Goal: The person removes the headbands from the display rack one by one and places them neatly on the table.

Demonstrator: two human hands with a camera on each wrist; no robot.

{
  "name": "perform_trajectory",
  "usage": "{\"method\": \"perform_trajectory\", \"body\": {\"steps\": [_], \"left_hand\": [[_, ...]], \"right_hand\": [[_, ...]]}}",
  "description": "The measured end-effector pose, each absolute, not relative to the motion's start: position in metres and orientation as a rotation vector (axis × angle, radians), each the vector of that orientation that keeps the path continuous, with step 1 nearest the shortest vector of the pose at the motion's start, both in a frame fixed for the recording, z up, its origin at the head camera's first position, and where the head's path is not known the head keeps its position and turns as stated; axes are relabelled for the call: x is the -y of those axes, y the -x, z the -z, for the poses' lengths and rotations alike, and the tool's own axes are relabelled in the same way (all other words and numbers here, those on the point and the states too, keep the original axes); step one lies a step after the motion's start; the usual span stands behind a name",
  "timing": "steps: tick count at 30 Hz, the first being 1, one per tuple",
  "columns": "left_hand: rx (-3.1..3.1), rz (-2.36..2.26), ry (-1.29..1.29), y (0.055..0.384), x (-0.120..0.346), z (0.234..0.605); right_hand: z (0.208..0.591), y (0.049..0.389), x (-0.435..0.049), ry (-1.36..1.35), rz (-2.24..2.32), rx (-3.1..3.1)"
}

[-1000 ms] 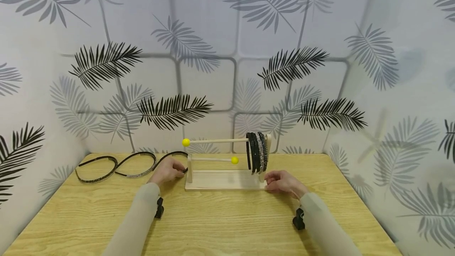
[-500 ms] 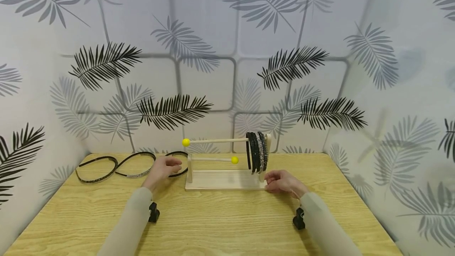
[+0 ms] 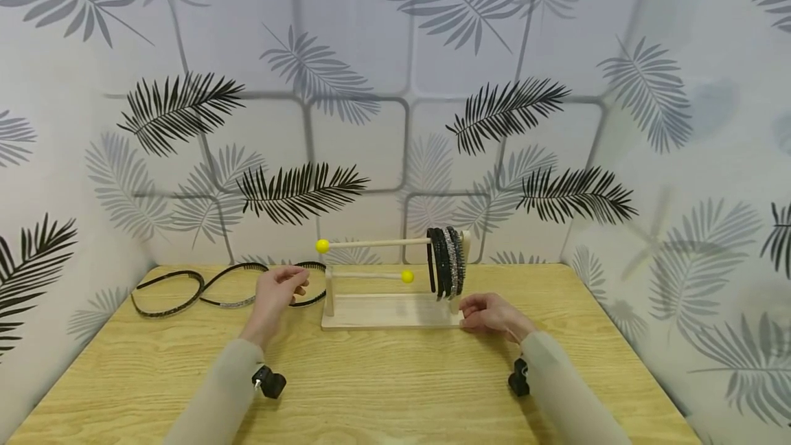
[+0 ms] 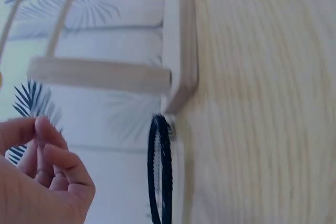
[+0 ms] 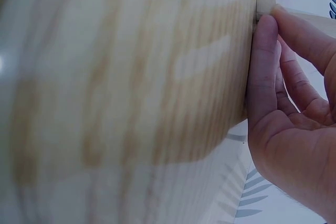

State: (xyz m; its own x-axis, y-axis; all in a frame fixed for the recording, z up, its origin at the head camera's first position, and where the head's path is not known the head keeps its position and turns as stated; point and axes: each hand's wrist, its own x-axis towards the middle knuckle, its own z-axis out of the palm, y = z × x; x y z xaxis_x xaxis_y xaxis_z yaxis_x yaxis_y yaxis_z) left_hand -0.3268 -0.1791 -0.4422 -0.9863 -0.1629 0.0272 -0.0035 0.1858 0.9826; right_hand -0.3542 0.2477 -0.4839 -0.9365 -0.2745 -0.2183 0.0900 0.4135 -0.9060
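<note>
The fingers point(image 4: 69, 162) of the left hand point(image 3: 272, 301) are loosely curled, thumb near the forefinger with a narrow gap at most, and we see nothing held between them. Just beside that hand lies the nearest headband point(image 4: 166, 174), black and toothed, on the table point(image 3: 383, 383) by the left end of the wooden headband rack point(image 3: 389, 321). In the left wrist view we see the hand apart from it. Further left lie the middle headband point(image 3: 237, 304), partly hidden by the hand, and the leftmost headband point(image 3: 162, 315).

The right hand point(image 3: 494, 314) pinches the right end of the rack's base between thumb and fingers. Above it, a bunch of headbands point(image 3: 446, 263) hangs at the right end of the upper rod point(image 3: 377, 244); the lower rod point(image 3: 371, 275) is bare.

We judge that a careless sweep of the left hand could shove the nearest headband against the rack. If the right hand let go, a sideways knock might slide the base. A tight band could snag on the yellow ball point(image 3: 323, 246) capping the upper rod, and pulling there might tip everything.
</note>
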Motion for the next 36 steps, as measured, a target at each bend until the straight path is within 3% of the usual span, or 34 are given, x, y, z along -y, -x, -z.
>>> {"method": "perform_trajectory", "body": {"steps": [5, 13, 20, 36], "left_hand": [[2.114, 2.085, -0.182, 0.316, 0.166, 0.431], [1.931, 2.245, 0.025, 0.313, 0.145, 0.429], [1.946, 2.254, 0.259, 0.31, 0.122, 0.435], [2.085, 2.197, 0.456, 0.313, 0.051, 0.431]], "right_hand": [[0.484, 0.355, -0.247, 0.153, 1.528, -2.337], [0.486, 0.354, -0.248, 0.173, 1.542, -2.336], [0.484, 0.352, -0.248, 0.171, 1.522, -2.342], [0.484, 0.354, -0.248, 0.208, 1.525, -2.347]]}}
